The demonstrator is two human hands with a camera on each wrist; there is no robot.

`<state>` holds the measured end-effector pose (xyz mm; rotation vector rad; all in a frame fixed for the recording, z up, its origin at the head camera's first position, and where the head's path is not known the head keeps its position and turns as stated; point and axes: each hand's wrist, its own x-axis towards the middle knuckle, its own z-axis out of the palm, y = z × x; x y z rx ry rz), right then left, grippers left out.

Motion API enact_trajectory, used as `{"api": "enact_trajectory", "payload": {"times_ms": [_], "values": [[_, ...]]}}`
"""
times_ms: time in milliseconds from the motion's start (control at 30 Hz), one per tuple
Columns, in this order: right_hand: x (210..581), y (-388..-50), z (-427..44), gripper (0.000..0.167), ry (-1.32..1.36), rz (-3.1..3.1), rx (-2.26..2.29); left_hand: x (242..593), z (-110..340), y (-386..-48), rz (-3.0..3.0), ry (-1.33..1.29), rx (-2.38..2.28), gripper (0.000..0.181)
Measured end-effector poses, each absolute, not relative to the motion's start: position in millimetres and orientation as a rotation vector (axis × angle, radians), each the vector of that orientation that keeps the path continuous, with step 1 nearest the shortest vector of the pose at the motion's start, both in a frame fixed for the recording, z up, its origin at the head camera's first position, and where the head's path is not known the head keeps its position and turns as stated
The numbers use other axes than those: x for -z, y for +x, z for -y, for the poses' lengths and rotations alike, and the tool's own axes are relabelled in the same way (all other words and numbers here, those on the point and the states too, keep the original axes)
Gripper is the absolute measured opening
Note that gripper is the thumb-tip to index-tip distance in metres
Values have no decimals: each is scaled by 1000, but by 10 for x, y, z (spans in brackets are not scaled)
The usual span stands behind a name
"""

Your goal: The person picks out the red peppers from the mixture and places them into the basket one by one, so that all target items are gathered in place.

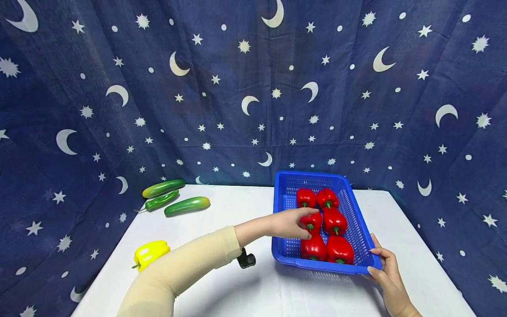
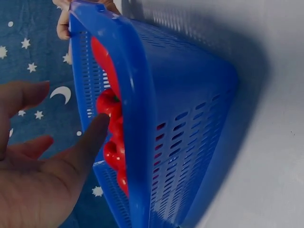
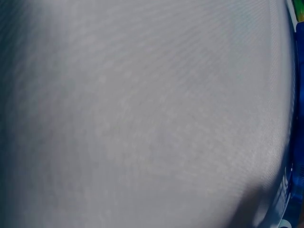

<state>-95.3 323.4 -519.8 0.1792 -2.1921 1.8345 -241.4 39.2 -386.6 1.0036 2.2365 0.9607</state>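
Observation:
A blue plastic basket [image 1: 313, 265] with slotted walls holds several red bell peppers [image 1: 334, 221] in two rows. My left hand [image 1: 287, 223] is over the basket's left side, above the peppers of the left row. In the left wrist view, that hand [image 2: 38, 185] has its thumb and fingers apart with nothing between them. My right hand [image 1: 390, 281] grips the basket's near right corner, thumb and fingers on either side of the rim. The right wrist view shows only a strip of the basket [image 3: 299, 95] at its right edge; the right hand's hold is not visible there.
On the white table [image 1: 229, 290], a yellow bell pepper [image 1: 150, 253] lies at left, partly behind my left sleeve. Two cucumbers [image 1: 187, 206] and a green chili pepper [image 1: 161, 200] lie at the back left. A dark blue star-and-moon cloth [image 1: 222, 88] hangs around the table.

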Motion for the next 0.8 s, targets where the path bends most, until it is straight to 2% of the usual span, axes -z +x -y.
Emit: {"api": "enact_trajectory", "payload": {"times_ms": [467, 800], "values": [[5184, -980, -3208, 36, 236, 2175, -1855, 3688, 238, -2492, -2472, 1133, -1076, 71], [5123, -979, -3291, 35, 265, 2363, -1540, 3806, 838, -2547, -2747, 1064, -1010, 71]]}}
